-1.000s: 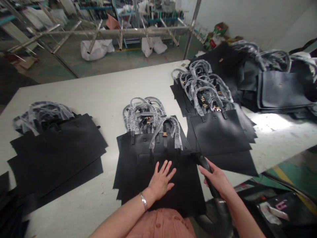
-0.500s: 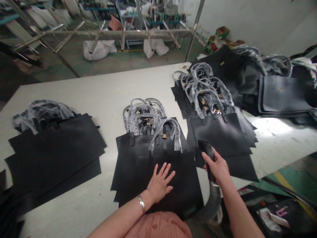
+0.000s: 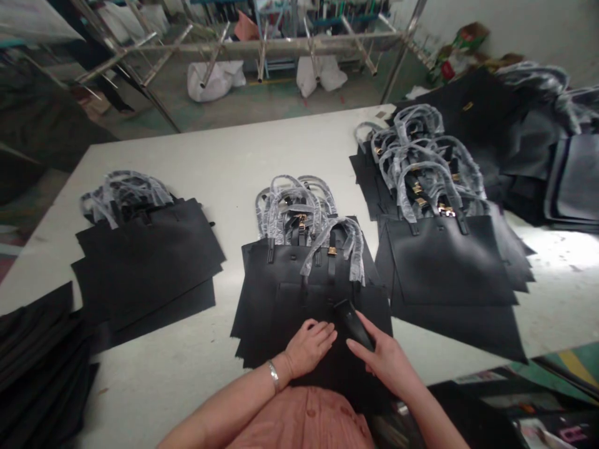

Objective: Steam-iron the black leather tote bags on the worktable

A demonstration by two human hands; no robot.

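Observation:
In front of me lies a small pile of black handbag panels [image 3: 262,268], their handles wrapped in clear plastic and a gold-coloured buckle on the strap. My left hand [image 3: 311,346] rests on the top panel, fingers close together and lying over the black surface. My right hand [image 3: 381,355] is wrapped round a black flat-ended hose nozzle [image 3: 347,312], held tilted over the same panel close to the left fingertips. Whether the nozzle touches the panel I cannot tell. The lower part of the hose is hidden by my right hand and arm.
Another stack of black panels [image 3: 150,262] lies on the white table [image 3: 224,156] to the left, and a larger one [image 3: 449,255] to the right. Dark folded pieces [image 3: 37,349] sit at the near left. Beyond the table stands a metal rack [image 3: 281,47].
My right hand has brought the nozzle leftwards from beside the pile to over the panel. The left hand's spread fingers have drawn together. The view has turned a little left.

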